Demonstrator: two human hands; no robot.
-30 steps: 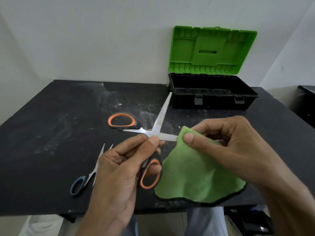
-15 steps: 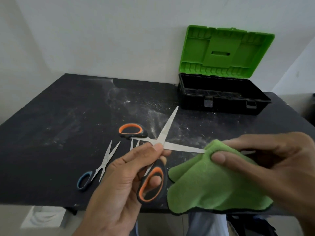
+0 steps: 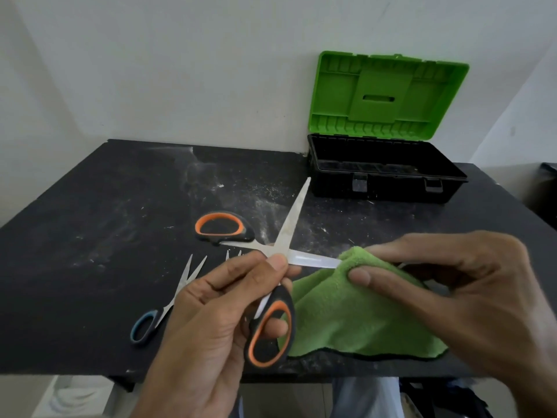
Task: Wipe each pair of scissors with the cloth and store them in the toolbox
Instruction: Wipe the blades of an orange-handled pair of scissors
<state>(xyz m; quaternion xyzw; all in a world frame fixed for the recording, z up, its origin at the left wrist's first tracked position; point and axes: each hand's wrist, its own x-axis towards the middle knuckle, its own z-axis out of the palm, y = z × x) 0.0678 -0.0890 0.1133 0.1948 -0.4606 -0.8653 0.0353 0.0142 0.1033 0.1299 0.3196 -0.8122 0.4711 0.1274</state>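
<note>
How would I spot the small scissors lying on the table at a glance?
On the black table, look just left of the left hand. The small scissors lie flat there, blades slightly apart. Their handle is blue; the big pair in hand has orange-and-black handles.

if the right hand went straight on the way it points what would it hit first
Likely the left hand, pinching the orange scissors at the pivot: the right hand, holding the cloth, points along that blade.
</note>
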